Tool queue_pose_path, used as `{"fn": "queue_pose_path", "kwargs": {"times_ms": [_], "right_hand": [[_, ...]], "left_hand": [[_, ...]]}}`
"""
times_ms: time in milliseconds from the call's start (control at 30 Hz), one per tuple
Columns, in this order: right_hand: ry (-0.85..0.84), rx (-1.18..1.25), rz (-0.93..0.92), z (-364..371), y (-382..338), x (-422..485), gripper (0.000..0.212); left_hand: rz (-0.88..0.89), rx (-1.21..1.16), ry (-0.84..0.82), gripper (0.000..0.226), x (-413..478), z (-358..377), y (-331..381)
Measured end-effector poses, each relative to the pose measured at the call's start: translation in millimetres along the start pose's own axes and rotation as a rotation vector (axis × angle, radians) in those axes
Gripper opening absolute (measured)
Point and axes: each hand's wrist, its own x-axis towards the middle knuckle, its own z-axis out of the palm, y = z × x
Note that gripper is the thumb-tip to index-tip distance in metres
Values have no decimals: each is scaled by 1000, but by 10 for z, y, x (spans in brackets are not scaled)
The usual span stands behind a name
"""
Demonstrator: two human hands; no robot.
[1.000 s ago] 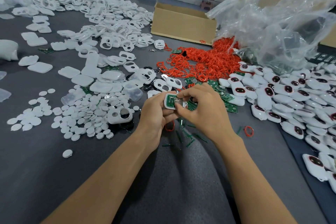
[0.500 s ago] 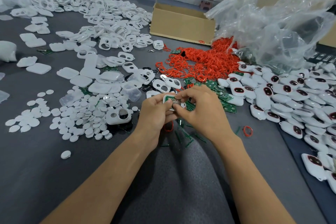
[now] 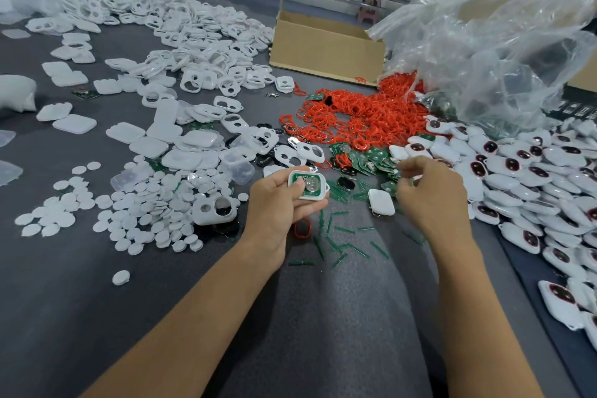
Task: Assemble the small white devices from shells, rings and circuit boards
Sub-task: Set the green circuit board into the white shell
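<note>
**Board seated in shell, cover likely next**

The left hand (image 3: pixel 274 203) grips 1 white shell (image 3: pixel 307 185) by its edges, open side up, with a green circuit board and a round cell lying inside. The right hand (image 3: pixel 433 194) hovers apart from it, to the right, fingers curled and blurred; I cannot tell whether it pinches anything. The step looks like closing. A white cover (image 3: pixel 381 202) lies on the table (image 3: pixel 97 317) just beside the right hand, and the next move probably calls for picking it up and pressing it squarely onto the shell. Room is tight: green boards (image 3: pixel 371 158) and red rings (image 3: pixel 355 119) crowd behind, finished devices (image 3: pixel 517 178) lie right, white discs (image 3: pixel 155 203) left. Bare table lies nearest the person.
</note>
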Motion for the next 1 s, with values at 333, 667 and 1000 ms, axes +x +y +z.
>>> {"fn": "queue_pose_path", "kwargs": {"times_ms": [333,667,1000], "right_hand": [[-309,-137,40,64,-19,-38,36],[-369,575,-399,10,-335,-154,52],[-395,744,-432,1,-381,-211,40]], "left_hand": [[-5,-9,16,25,-10,3,2],[-10,0,36,27,-18,21,20],[-7,-3,38,27,-29,24,22]]}}
